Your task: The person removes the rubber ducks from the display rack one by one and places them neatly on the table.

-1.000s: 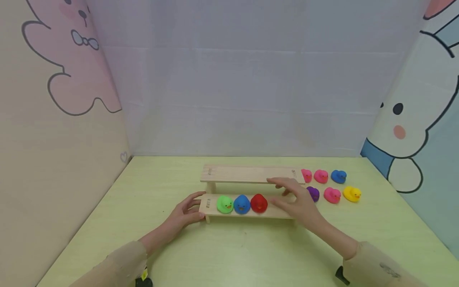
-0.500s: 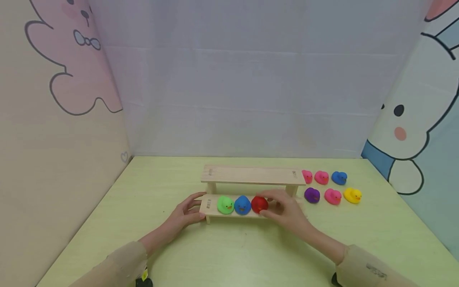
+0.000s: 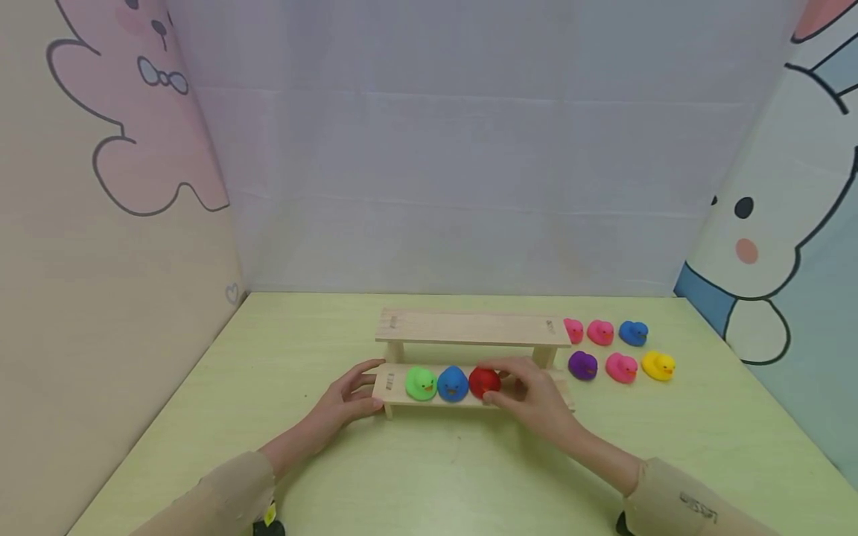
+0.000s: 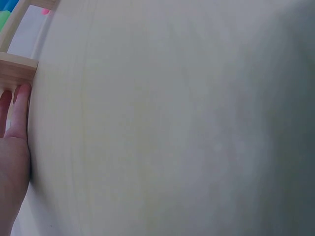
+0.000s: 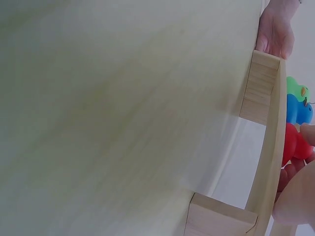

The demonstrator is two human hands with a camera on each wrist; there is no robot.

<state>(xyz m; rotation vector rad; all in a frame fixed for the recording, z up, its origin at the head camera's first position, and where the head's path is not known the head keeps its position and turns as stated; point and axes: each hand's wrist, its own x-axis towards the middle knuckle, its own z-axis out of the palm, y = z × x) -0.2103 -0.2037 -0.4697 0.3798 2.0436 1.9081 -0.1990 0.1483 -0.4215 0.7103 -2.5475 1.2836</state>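
Observation:
My right hand (image 3: 536,396) pinches a red rubber duck (image 3: 485,382) between thumb and fingers, on the low front step of a two-tier wooden rack (image 3: 472,327). To its left on that step sit a blue duck (image 3: 453,384) and a light green duck (image 3: 421,383), side by side. My left hand (image 3: 343,398) holds the left end of the step, thumb at the front corner and fingers toward the back. In the right wrist view the red duck (image 5: 290,142) is partly hidden by the fingers. Only part of the left hand (image 4: 15,147) shows in the left wrist view, against the wooden end.
Right of the rack, on the pale table (image 3: 429,469), are more ducks: purple (image 3: 582,365), pink (image 3: 622,368), yellow (image 3: 659,365) and blue (image 3: 633,333), plus other pink ones, one partly behind the upper shelf. A white curtain (image 3: 429,186) hangs behind the table.
My right hand has moved left and closed its fingers on the red duck, uncovering the purple duck. The left hand has stayed at the rack's end.

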